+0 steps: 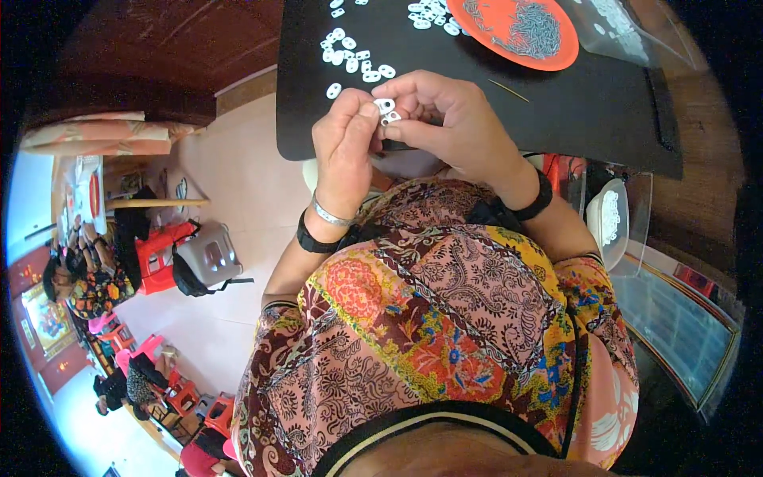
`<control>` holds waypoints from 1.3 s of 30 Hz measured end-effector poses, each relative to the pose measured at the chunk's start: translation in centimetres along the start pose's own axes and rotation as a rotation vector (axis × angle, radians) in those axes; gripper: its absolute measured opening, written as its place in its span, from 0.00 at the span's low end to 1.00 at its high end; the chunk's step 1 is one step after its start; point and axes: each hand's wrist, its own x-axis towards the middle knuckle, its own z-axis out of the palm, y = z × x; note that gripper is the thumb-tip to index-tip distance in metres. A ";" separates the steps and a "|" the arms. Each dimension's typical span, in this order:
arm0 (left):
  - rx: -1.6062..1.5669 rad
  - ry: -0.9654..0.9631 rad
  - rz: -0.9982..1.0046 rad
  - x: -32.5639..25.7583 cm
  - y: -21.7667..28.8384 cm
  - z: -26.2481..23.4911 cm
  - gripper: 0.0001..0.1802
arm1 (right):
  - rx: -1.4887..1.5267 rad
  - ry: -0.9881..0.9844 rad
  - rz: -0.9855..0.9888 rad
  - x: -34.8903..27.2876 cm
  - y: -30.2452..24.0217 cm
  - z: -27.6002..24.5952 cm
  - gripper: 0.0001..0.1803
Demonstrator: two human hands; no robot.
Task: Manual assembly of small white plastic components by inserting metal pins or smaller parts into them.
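Just past the table's near edge, my left hand (342, 143) pinches a small white oval plastic piece (385, 105) with dark holes in it. A second white piece with holes (390, 118) sits right against it, between the thumb and fingers of my right hand (465, 123). Both hands are closed and nearly touch. Whether the two pieces are joined cannot be made out. Beyond my left hand, loose white pieces (371, 76) of the same kind lie scattered on the black tabletop (572, 119).
An orange plate (566, 56) of slim grey metal pieces stands at the far right, beside a clear bag (616, 32) with white pieces. A thin stick (509, 91) lies nearer. Below the table's right side is a tub (610, 215) of white parts. Other people (95, 278) sit far left.
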 end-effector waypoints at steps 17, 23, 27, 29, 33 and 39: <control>0.162 -0.023 0.044 0.1 0.4 -0.2 0.11 | -0.012 -0.008 0.092 0.0 0.1 -0.4 0.18; 0.101 -0.021 0.007 0.1 0.5 0.0 0.11 | 0.006 -0.012 0.084 0.0 -0.1 -0.5 0.17; 0.089 0.001 0.000 0.1 0.4 0.1 0.10 | 0.100 -0.027 0.093 0.2 0.3 -0.4 0.18; 0.062 0.011 -0.014 0.0 0.3 0.2 0.10 | 0.118 -0.030 0.120 0.2 0.3 -0.4 0.18; 0.010 0.017 -0.037 0.0 0.2 0.4 0.10 | 0.125 -0.034 0.108 0.3 0.4 -0.4 0.18; -0.006 -0.018 -0.021 0.2 0.1 0.2 0.11 | 0.166 -0.054 0.125 0.4 0.3 -0.7 0.17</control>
